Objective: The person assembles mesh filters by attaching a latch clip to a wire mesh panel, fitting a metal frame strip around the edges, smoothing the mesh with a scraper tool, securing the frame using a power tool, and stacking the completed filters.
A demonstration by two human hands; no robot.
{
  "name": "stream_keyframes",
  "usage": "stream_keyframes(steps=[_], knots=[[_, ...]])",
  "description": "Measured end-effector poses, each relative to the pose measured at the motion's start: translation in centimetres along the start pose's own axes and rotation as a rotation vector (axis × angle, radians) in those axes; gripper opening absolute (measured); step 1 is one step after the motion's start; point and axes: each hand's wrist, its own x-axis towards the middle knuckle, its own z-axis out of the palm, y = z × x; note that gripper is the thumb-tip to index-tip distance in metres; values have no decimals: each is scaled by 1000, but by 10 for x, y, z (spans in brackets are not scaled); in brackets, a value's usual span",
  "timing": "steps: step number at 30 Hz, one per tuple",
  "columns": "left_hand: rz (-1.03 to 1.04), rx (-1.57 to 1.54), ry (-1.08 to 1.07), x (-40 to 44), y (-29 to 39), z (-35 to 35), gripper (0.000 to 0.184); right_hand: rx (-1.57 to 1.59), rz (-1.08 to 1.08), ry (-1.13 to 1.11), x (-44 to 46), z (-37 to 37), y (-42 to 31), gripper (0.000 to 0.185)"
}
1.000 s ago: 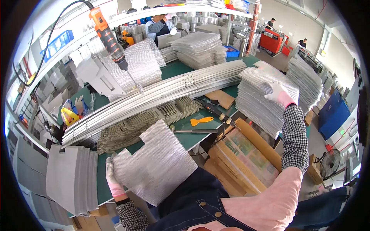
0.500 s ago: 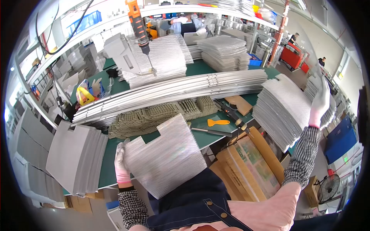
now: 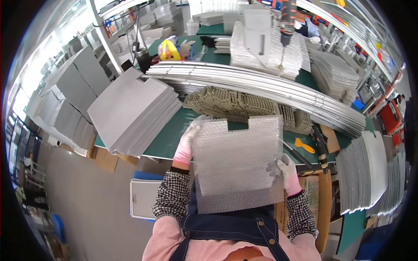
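Head view: on the left I'm seeing grey stacked panels [image 3: 135, 115] standing on the green table [image 3: 167, 135], then the left hand [image 3: 188, 139] pinching the upper left edge of a mesh sheet [image 3: 237, 174], which is blocking part of the table edge before the apron [image 3: 230, 227]. Beyond it, olive pieces [image 3: 233, 102] and metal strips [image 3: 261, 85] are lying in rows, while the right hand [image 3: 287, 173] is pinching the sheet's right edge. Farther right, an orange scraper [image 3: 304, 145] and a power tool [image 3: 320, 145] are lying near a cardboard box [image 3: 324, 209], with stacked mesh [image 3: 363, 172] standing beyond.
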Motion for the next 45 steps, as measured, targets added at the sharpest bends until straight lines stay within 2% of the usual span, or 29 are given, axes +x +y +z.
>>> stream_keyframes(steps=[2, 4, 7, 9, 10, 12, 13, 15, 19, 21, 24, 26, 27, 28, 30, 31, 32, 33, 34, 35, 36, 38, 39, 40, 41, 45], knots=[[2, -72, -71, -1, 2, 2, 76, -11, 36, -7, 8, -4, 5, 33], [9, -70, -52, -2, 0, -1, 78, -27, 60, -13, 10, -5, 2, 33], [-13, -93, -96, 3, -6, -13, 69, -84, 88, -3, 9, -3, -2, 36], [13, -133, -168, 4, -10, -17, 52, -132, 92, 7, 9, -6, 0, 40], [11, -136, -169, 4, -12, -17, 52, -125, 99, 3, 12, -10, 5, 36], [-13, -135, -77, 4, -14, -17, 41, -120, 105, -3, 17, -14, 11, 32], [-12, -135, -75, 4, -14, -17, 41, -117, 102, 6, 19, -15, 13, 32], [-51, -368, -108, 5, -12, -14, 38, -112, 103, 13, 21, -15, 16, 32], [-66, -401, -117, 0, -6, -7, 39, -103, 89, -6, 23, -16, 17, 32], [51, -4, -65, -2, -8, -7, 43, -99, 80, -12, 23, -17, 18, 32], [13, 79, 3, -4, -3, -4, 50, -231, 29, 8, 23, -20, 17, 34], [25, 70, 6, -4, -2, -1, 52, -594, 37, 95, 24, -23, 10, 44], [42, 62, 15, -5, 0, 0, 54, -586, 42, 108, 25, -24, 11, 44], [29, 67, 4, -8, 8, 8, 54, -569, -46, 72, 28, -25, 13, 56], [151, 207, 45, -15, 26, 22, 55, -539, -223, 7, 30, -29, 14, 82], [169, 233, 130, -17, 33, 23, 58, -453, -131, -123, 27, -28, 9, 89], [121, 242, 208, -15, 43, 13, 60, -447, -122, -106, 25, -27, 5, 89], [87, -151, 221, -12, 66, -7, 58, -282, 20, -189, 23, -26, 1, 89], [171, -135, 224, -10, 73, -6, 56, -114, 155, -274, 19, -22, -4, 89], [254, -120, 228, -9, 79, -5, 54, 3, 120, -280, 11, -9, -16, 81], [452, 307, 210, -9, 80, 11, 52, 7, 116, -275, 10, -4, -10, 81], [424, 385, 282, -13, 93, 24, 45, -1, 128, -355, 10, -1, 8, 72], [368, 410, 279, -18, 96, 32, 40, 2, 135, -337, 3, 0, 9, 60], [312, 433, 277, -25, 102, 49, 36, 5, 133, -330, -2, 0, 12, 60], [346, 433, 136, -36, 99, 68, 31, 26, 128, -294, -9, -1, 19, 58], [233, 670, -25, -69, 60, 54, 26, -140, 205, -144, -45, -21, 86, 48]])
